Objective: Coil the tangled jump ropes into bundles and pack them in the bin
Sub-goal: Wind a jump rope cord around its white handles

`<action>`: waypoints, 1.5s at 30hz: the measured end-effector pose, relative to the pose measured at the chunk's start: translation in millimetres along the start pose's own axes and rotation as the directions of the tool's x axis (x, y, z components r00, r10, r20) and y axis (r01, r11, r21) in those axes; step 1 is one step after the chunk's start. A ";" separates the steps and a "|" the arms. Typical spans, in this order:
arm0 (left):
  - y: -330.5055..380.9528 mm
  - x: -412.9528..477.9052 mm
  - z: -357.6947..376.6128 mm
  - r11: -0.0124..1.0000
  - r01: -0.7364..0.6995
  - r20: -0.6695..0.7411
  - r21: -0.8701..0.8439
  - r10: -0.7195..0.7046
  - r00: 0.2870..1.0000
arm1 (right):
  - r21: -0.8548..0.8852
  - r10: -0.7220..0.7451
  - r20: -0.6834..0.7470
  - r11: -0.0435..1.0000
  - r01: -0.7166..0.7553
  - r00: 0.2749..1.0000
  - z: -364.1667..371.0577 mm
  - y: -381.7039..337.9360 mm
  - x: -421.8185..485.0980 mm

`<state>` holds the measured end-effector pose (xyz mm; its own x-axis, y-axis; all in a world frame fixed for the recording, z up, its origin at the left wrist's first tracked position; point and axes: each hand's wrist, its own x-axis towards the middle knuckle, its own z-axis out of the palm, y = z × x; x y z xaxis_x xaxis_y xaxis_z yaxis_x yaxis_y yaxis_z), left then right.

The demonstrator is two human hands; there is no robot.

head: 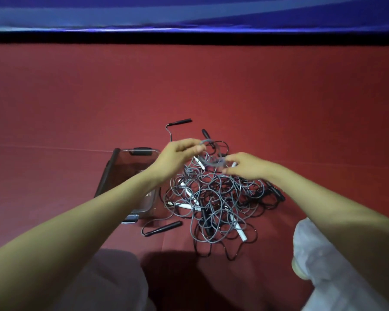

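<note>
Both pinching: L hand (177, 153) and R hand (243, 164) hold one grey loop (213, 163) over pile (211, 198). Tease slack out slow, no yanking.

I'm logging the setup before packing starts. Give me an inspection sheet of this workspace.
Surface: red mat, flat.
Job's things: tangled jump ropes in one pile, grey and black cords, white and black handles; clear bin left of the pile, open, partly hidden.
Clutter: nothing seen.
Grippers: left hand and right hand both pinch one grey cord loop above the pile.
Cables: nothing seen besides rope cords.
Surroundings: blue padding beyond a black strip; light trousers at the bottom.
</note>
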<state>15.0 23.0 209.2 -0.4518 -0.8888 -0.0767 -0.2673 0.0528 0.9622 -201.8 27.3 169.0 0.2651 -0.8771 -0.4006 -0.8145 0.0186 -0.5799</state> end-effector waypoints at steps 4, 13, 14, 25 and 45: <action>-17.4 5.9 -24.4 0.989 0.128 -0.268 0.071 -0.105 0.958 | 0.063 0.040 -0.072 0.997 -0.035 0.997 -6.6 12.9 -6.0; -5.7 4.1 16.8 0.890 -0.051 0.084 0.453 0.014 0.996 | 0.055 -0.227 -0.259 0.967 0.249 0.939 -12.0 -35.2 -34.6; -3.9 4.2 18.8 0.894 -0.049 0.056 0.445 0.027 0.998 | 0.086 -0.214 -0.273 0.965 0.246 0.938 -12.2 -37.2 -34.8; -6.4 23.0 -15.1 0.973 0.178 -0.410 -0.146 -0.223 0.885 | 0.184 0.103 -0.026 0.978 -0.096 0.994 11.0 13.4 -25.3; 15.8 13.0 20.4 0.974 -0.061 -0.033 -0.217 0.055 0.998 | 0.471 0.033 -0.210 0.879 0.072 0.977 -3.8 -0.9 -23.7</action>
<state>-12.5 21.6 218.1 -0.4374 -0.8992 -0.0145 -0.0482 0.0073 0.9988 -209.4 46.2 181.7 0.1242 -0.9571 -0.2617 -0.4537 0.1798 -0.8728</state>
